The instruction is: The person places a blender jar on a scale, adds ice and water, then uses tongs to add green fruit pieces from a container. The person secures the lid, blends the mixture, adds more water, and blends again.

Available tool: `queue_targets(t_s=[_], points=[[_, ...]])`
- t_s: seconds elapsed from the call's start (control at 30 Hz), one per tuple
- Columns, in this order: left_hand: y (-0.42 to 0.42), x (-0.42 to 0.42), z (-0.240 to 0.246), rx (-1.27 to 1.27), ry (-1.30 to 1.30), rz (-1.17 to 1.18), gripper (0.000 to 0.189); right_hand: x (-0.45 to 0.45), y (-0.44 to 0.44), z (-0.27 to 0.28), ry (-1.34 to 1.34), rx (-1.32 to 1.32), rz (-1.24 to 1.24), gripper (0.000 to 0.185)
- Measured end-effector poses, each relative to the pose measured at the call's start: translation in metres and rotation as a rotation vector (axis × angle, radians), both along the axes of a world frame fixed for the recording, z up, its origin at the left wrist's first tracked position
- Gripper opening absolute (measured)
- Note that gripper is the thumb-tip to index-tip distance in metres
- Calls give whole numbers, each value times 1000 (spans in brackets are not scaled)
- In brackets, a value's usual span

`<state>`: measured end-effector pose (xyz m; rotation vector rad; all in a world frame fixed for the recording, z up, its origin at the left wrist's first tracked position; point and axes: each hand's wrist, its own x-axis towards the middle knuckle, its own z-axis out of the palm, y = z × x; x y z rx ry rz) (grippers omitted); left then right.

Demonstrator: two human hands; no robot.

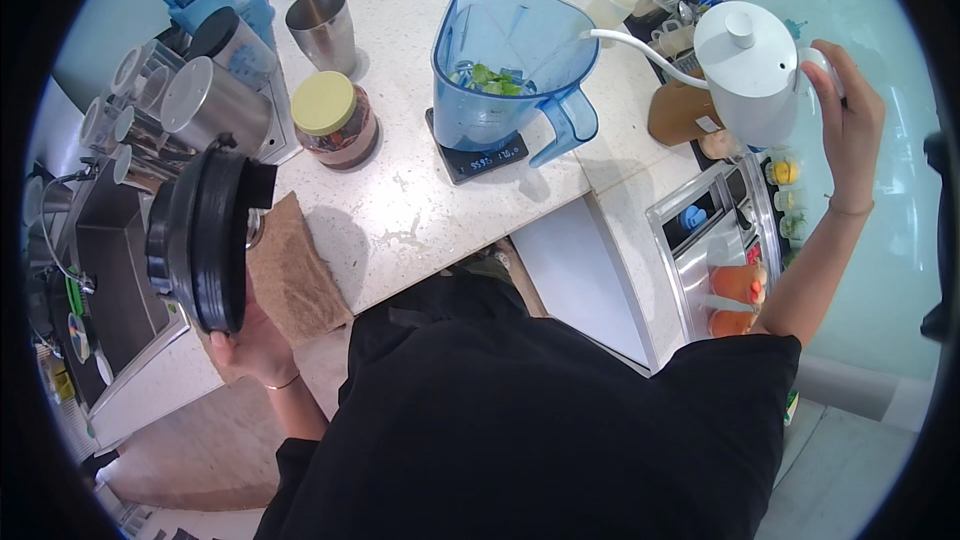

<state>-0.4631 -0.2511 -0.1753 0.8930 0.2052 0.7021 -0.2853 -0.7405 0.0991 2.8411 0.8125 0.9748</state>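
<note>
My right hand (847,101) grips the handle of a white gooseneck kettle (746,67), held up at the right. Its spout tip is at the rim of a blue translucent blender jug (487,116). Ice and green leaves (495,81) lie in the jug, which stands on a black digital scale (480,165). At the left, my left hand (255,345) holds a black blender lid (210,240) on its side above the counter edge. Whether liquid is leaving the spout, I cannot tell.
A steel cup (322,30) and a jar with a yellow lid (334,124) stand left of the jug. A brown cloth (300,277) hangs over the front edge. Metal and clear containers (217,105) and a sink (120,262) are at far left; a steel insert (701,262) sits at right.
</note>
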Motion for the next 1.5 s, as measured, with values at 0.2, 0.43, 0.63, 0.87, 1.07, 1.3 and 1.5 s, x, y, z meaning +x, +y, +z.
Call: queue_targets(t_s=[0.2, 0.43, 0.63, 0.87, 1.07, 1.3, 1.5], points=[[-45, 49, 19, 121, -27, 97, 79, 9, -25, -41, 101, 260, -32, 21], [-110, 112, 44, 292, -101, 53, 95, 22, -68, -118, 243, 880, 12, 25], [-163, 154, 70, 490, -110, 120, 90, 43, -74, -207, 282, 1627, 138, 32], [-203, 187, 78, 968, -59, 64, 81, 79, -56, -301, 141, 1603, -27, 27], [-192, 208, 66, 1219, -106, 112, 81, 124, -60, -349, 40, 1438, -216, 28], [-184, 208, 66, 1293, -123, 107, 81, 144, -59, -375, 32, 1443, -252, 30], [-182, 211, 66, 1285, -141, 101, 83, 125, -40, -331, 29, 1347, -483, 33]])
